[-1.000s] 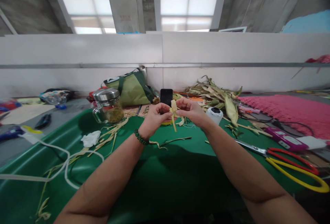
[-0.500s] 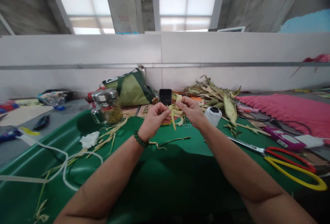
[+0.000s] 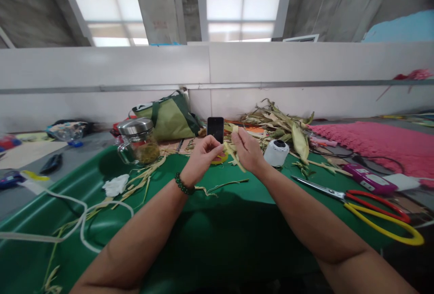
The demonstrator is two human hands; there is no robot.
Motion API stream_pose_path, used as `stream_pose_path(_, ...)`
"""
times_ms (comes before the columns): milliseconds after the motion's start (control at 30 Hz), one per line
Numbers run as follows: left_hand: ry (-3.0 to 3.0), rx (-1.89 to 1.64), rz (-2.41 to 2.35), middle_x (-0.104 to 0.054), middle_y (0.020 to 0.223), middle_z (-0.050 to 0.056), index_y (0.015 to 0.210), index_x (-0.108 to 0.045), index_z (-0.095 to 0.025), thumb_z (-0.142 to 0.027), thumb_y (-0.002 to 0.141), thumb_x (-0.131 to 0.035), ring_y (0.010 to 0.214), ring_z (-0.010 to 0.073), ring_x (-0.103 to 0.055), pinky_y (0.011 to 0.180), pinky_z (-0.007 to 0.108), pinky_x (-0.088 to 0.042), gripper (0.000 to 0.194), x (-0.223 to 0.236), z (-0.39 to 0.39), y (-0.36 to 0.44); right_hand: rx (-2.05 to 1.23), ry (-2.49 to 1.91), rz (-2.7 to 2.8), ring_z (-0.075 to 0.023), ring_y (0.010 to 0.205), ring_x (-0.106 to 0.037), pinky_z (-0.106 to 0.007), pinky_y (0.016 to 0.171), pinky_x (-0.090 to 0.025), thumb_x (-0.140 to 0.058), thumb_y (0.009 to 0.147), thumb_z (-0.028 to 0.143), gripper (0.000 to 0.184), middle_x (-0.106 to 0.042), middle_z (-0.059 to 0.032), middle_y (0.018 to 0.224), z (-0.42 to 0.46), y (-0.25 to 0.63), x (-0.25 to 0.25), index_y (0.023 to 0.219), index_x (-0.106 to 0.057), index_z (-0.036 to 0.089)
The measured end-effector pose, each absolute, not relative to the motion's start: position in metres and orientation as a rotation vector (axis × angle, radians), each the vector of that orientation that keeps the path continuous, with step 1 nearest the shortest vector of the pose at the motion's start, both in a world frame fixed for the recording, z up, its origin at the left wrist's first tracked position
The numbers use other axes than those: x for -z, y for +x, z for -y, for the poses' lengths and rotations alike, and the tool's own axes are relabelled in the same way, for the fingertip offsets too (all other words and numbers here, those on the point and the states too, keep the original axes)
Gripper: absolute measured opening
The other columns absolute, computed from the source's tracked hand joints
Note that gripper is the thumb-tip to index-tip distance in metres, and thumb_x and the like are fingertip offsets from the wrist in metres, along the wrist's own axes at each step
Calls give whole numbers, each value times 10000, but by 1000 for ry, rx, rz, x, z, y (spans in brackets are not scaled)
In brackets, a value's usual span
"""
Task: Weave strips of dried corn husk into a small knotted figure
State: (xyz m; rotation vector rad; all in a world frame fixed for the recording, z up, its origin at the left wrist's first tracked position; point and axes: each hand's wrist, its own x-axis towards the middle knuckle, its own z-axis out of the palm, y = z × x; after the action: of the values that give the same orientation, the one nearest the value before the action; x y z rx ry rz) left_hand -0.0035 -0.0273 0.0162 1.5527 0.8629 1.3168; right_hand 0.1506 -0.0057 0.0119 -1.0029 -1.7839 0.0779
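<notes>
My left hand [image 3: 205, 155], with a green bead bracelet [image 3: 183, 184] at the wrist, pinches a pale yellow strip of corn husk [image 3: 233, 153] between thumb and fingers. Close on its right, my right hand [image 3: 248, 149] is closed with the fingers laid together, and a pale bit of husk shows at its fingertips. A yellow ring, perhaps a tape roll [image 3: 220, 158], lies partly hidden behind my left hand. Beside my right wrist stands a white thread spool [image 3: 276, 153]. Below the hands, a thin dry stalk [image 3: 230, 185] rests on the green cloth [image 3: 217, 231].
Scissors [image 3: 332, 191] with red and yellow handles lie at right. A glass jar [image 3: 139, 142], a green bag [image 3: 172, 120], an upright phone [image 3: 215, 129] and a husk pile [image 3: 281, 124] stand behind. A white cable [image 3: 84, 208] loops at left; pink fabric [image 3: 373, 149] lies far right.
My right hand has turned so its back faces me and its fingers lie flatter together. The husk strip now slants between the hands. The view has shifted slightly.
</notes>
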Motion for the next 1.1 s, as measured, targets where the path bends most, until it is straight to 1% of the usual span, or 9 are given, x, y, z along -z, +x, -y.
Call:
stream_pose_path(267, 1485, -1365, -894, -589, 684, -29, 731, -466, -184, -414, 730, -677, 690, 132, -650, 632, 235, -508, 312, -19, 24, -8, -26, -1054, 1711, -154, 553, -369, -291, 555, -234, -334, 930, 421, 328, -380, 8, 588, -1, 155, -13, 665, -287, 234)
stream_pose_path(367, 1474, -1394, -886, -590, 684, -27, 737, -451, -188, -407, 740, -668, 705, 143, -664, 638, 240, -511, 308, -19, 23, -9, -89, -1042, 1657, -143, 539, -373, -281, 542, -250, -355, 930, 434, 338, -394, 14, 577, -4, 157, -12, 661, -314, 234)
stream_pose_path(467, 1435, -1442, -845, -567, 686, -40, 743, -424, -191, -406, 736, -671, 661, 130, -656, 639, 247, -517, 328, -18, 23, -8, -211, -981, 1594, -126, 518, -369, -261, 516, -266, -400, 910, 485, 373, -389, 28, 550, -4, 157, -13, 644, -339, 230)
stream_pose_path(533, 1409, -1458, -822, -545, 695, -50, 751, -407, -193, -402, 738, -668, 629, 111, -635, 634, 244, -518, 334, -17, 24, -5, -367, -904, 1617, -112, 495, -364, -248, 489, -274, -486, 859, 526, 374, -388, 41, 530, -2, 156, -15, 657, -399, 223)
stream_pose_path(633, 1466, -1450, -834, -497, 681, -57, 741, -420, -191, -379, 751, -653, 613, 86, -574, 619, 221, -504, 300, -16, 26, -2, -606, -792, 1767, -106, 516, -427, -240, 482, -328, -692, 691, 516, 352, -498, 32, 572, 2, 153, -18, 747, -560, 195)
stream_pose_path(700, 1561, -1447, -853, -475, 675, -54, 726, -445, -186, -347, 762, -642, 628, 84, -538, 632, 213, -498, 257, -16, 27, -2, -682, -743, 1811, -120, 566, -480, -249, 513, -374, -748, 624, 479, 355, -569, 8, 630, 3, 152, -19, 769, -627, 179)
stream_pose_path(733, 1605, -1441, -860, -477, 681, -50, 722, -453, -184, -332, 767, -636, 641, 87, -534, 644, 214, -499, 239, -17, 28, -2, -707, -728, 1802, -123, 578, -491, -254, 525, -386, -748, 622, 469, 338, -581, 1, 638, 3, 152, -18, 750, -640, 175)
stream_pose_path(867, 1659, -1366, -870, -535, 704, -32, 731, -444, -189, -334, 798, -599, 673, 113, -590, 659, 242, -510, 222, -20, 30, -5, -751, -731, 1696, -94, 526, -419, -239, 489, -339, -743, 623, 453, 308, -512, 25, 564, -2, 155, -17, 649, -612, 175)
stream_pose_path(1100, 1544, -1373, -859, -584, 733, -21, 747, -446, -186, -400, 778, -629, 690, 127, -633, 673, 255, -506, 283, -27, 28, -14, -817, -714, 1488, -75, 485, -319, -226, 438, -258, -738, 580, 538, 402, -397, 51, 506, -13, 162, -20, 591, -538, 189)
